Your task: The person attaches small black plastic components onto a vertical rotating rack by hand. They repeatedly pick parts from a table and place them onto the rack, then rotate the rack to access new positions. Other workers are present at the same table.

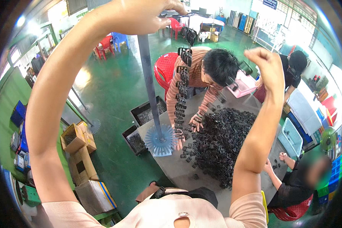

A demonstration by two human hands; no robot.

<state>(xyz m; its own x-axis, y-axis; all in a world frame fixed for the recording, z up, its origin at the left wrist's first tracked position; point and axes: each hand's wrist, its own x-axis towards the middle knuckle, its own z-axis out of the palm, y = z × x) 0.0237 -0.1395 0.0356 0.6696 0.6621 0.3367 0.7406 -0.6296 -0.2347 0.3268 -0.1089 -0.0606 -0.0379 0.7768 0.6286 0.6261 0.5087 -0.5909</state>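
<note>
My left hand is raised at the top edge, its fingers partly cut off by the frame. From its fingertips a long strand of black plastic buckles hangs almost to the table. Beside the strand stands a grey pole with a blue, spiky round base. My right hand is lifted at the right with its fingers bent together; what they hold is not clear. Just below them is a black piece, and blurred black pieces trail down toward a large heap of buckles on the table.
The grey table lies ahead. Across it a person in a striped top bends over, hands by the strand's lower end. Other people sit or stand at the right, near a pale blue basket. Dark crates and cardboard boxes stand left.
</note>
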